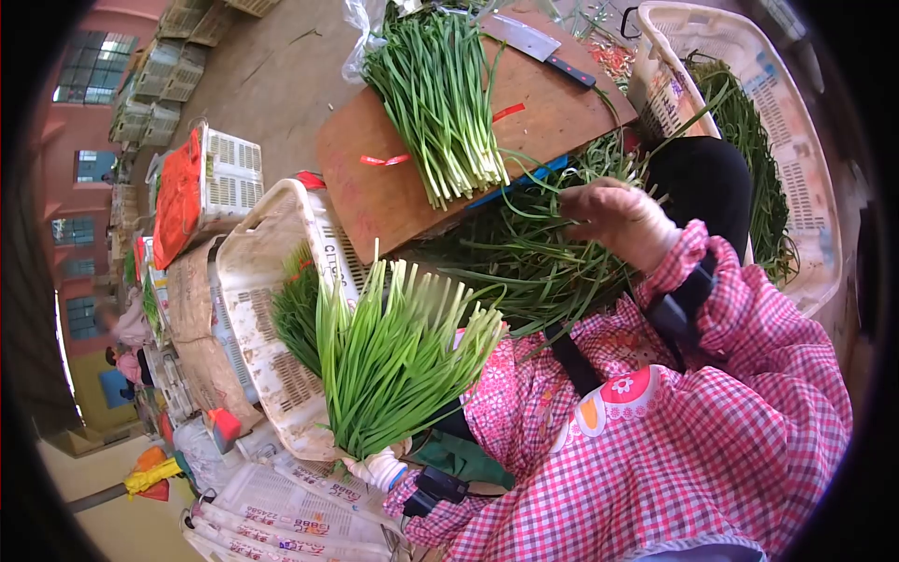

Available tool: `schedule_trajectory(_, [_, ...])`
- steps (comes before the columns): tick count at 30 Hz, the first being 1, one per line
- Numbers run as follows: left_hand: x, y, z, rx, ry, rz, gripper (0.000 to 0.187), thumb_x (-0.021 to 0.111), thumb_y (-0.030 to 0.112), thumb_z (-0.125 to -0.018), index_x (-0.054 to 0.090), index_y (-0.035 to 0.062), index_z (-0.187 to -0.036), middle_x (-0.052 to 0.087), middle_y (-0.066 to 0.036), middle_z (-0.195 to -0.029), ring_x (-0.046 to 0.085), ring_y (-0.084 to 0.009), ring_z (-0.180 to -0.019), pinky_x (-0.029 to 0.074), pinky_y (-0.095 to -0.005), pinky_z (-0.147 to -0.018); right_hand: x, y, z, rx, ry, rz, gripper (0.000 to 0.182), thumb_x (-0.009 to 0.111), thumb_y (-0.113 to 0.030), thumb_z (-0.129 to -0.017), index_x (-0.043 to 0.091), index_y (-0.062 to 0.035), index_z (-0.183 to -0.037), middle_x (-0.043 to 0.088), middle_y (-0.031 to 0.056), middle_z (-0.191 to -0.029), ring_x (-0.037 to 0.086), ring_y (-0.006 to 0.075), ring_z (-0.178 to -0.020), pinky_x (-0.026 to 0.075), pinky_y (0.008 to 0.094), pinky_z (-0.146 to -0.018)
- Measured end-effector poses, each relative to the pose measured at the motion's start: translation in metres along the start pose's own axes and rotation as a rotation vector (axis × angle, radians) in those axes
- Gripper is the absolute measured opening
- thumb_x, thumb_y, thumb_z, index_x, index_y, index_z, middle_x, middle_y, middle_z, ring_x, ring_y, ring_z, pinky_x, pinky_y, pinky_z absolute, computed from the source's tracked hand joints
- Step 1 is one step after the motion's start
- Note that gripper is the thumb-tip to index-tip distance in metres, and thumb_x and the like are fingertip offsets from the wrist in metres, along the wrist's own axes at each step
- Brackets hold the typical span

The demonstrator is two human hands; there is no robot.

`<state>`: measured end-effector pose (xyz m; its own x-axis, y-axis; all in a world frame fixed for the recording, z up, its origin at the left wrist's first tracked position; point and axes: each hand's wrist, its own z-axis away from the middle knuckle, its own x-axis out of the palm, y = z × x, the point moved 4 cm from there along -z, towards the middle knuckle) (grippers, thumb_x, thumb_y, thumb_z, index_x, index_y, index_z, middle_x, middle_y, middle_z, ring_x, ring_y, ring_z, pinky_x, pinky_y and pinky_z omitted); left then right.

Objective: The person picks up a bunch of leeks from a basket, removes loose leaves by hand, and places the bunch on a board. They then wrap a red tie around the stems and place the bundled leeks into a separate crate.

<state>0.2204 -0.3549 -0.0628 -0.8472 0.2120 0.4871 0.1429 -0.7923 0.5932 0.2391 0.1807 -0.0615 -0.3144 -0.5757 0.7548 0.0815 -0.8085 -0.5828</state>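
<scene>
My left hand (378, 468), with a white wrapping on it, grips a big bunch of green garlic chives (384, 375) at its leafy end. The pale stem ends fan out upward and to the right. My right hand (613, 217) is raised with its fingers apart and holds nothing visible. Loose, tangled green leaves (543, 272) lie below and beside it. Another thick bunch of chives (435, 103) rests on a brown wooden board (361, 206), on which there are strips of red tape (385, 160). A cleaver (538, 47) with a dark handle lies across the board's far side.
A white plastic basket (262, 309) with more chives stands left of the board. On the right is a larger basket (815, 187) of long green leaves. Farther off are stacked crates (169, 75), a crate with a red cover (178, 201), printed sacks (290, 506) and another person (131, 332).
</scene>
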Motion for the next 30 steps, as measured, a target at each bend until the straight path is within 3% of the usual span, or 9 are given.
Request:
schedule_trajectory(2, [-0.006, 0.001, -0.009, -0.034, 0.045, 0.028, 0.054, 0.067, 0.028, -0.075, 0.055, 0.0051, -0.122, 0.051, -0.009, -0.131, 0.044, -0.0275, -0.12, 0.036, -0.0428, -0.101, -0.013, -0.012, 0.009, 0.026, 0.052, 0.182, 0.033, 0.064, -0.015, -0.08, 0.06, -0.0008, -0.109, 0.064, 0.0088, -0.107, 0.059, 0.0218, -0.1, 0.046, 0.0409, -0.09])
schedule_trajectory(5, [-0.008, -0.001, -0.019, -0.082, -0.003, 0.056, 0.053, 0.068, 0.027, -0.074, 0.056, 0.0057, -0.121, 0.053, -0.008, -0.129, 0.046, -0.0262, -0.119, 0.037, -0.043, -0.101, -0.002, -0.009, 0.014, -0.007, 0.042, 1.147, 0.05, 0.052, 0.001, -0.071, 0.056, -0.005, -0.121, 0.064, 0.0087, -0.11, 0.057, 0.0166, -0.106, 0.043, 0.0312, -0.095])
schedule_trajectory(6, [-0.001, -0.006, -0.006, -0.07, 0.046, 0.044, 0.053, 0.068, 0.026, -0.074, 0.056, 0.0056, -0.121, 0.054, -0.008, -0.128, 0.046, -0.0256, -0.118, 0.037, -0.0428, -0.101, 0.015, -0.007, 0.014, -0.121, -0.111, 1.191, 0.041, 0.058, -0.008, -0.078, 0.057, -0.0033, -0.119, 0.063, 0.0107, -0.111, 0.057, 0.0187, -0.107, 0.042, 0.0321, -0.096])
schedule_trajectory(10, [-0.004, 0.0, -0.016, -0.037, 0.002, 0.002, 0.053, 0.068, 0.025, -0.074, 0.055, 0.0053, -0.122, 0.053, -0.008, -0.13, 0.046, -0.0254, -0.119, 0.036, -0.0426, -0.101, 0.03, 0.052, -0.012, 0.235, -0.181, 0.904, 0.05, 0.062, -0.039, -0.085, 0.057, -0.0026, -0.119, 0.062, 0.0133, -0.113, 0.056, 0.0225, -0.109, 0.041, 0.0331, -0.097])
schedule_trajectory(13, [0.021, -0.017, 0.035, -0.07, 0.154, 0.028, 0.054, 0.067, 0.025, -0.075, 0.054, 0.0036, -0.123, 0.05, -0.01, -0.133, 0.045, -0.0265, -0.12, 0.036, -0.0429, -0.102, 0.063, 0.086, -0.013, 0.354, -0.274, 0.871, 0.044, 0.063, -0.038, -0.085, 0.062, -0.003, -0.112, 0.067, 0.0088, -0.101, 0.06, 0.0186, -0.098, 0.045, 0.033, -0.09])
schedule_trajectory(18, [-0.012, 0.006, -0.013, 0.039, -0.006, 0.008, 0.055, 0.061, 0.025, -0.08, 0.048, 0.0035, -0.129, 0.045, -0.012, -0.137, 0.04, -0.0311, -0.125, 0.031, -0.0521, -0.104, 0.077, 0.093, -0.012, 0.113, -0.063, 0.286, 0.033, 0.06, -0.034, -0.088, 0.065, -0.0016, -0.094, 0.066, 0.0061, -0.086, 0.061, 0.015, -0.082, 0.049, 0.032, -0.078])
schedule_trajectory(24, [0.007, -0.005, 0.011, -0.051, -0.02, 0.064, 0.057, 0.061, 0.026, -0.079, 0.047, 0.005, -0.13, 0.044, -0.011, -0.138, 0.041, -0.0314, -0.125, 0.03, -0.0544, -0.104, -0.009, 0.008, -0.011, -0.071, 0.477, -0.446, 0.049, 0.051, -0.049, -0.089, 0.055, -0.0057, -0.11, 0.062, 0.0078, -0.09, 0.061, 0.0243, -0.083, 0.05, 0.04, -0.077])
schedule_trajectory(27, [0.012, -0.012, 0.016, -0.06, 0.073, 0.027, 0.057, 0.065, 0.025, -0.077, 0.05, 0.0056, -0.128, 0.047, -0.01, -0.136, 0.042, -0.0305, -0.124, 0.031, -0.053, -0.104, 0.001, 0.01, 0.016, 0.082, 0.189, -0.508, 0.052, 0.05, -0.049, -0.09, 0.052, -0.0045, -0.116, 0.062, 0.0108, -0.09, 0.062, 0.0238, -0.083, 0.052, 0.0392, -0.072])
schedule_trajectory(30, [0.0, -0.004, -0.018, -0.111, -0.082, 0.105, 0.055, 0.067, 0.021, -0.075, 0.052, 0.0062, -0.126, 0.05, -0.01, -0.134, 0.044, -0.0293, -0.122, 0.033, -0.0504, -0.103, 0.036, 0.048, 0.043, 0.429, -0.041, -0.094, 0.048, 0.052, -0.041, -0.092, 0.051, -0.0022, -0.121, 0.064, 0.0137, -0.087, 0.065, 0.0226, -0.073, 0.055, 0.0361, -0.063])
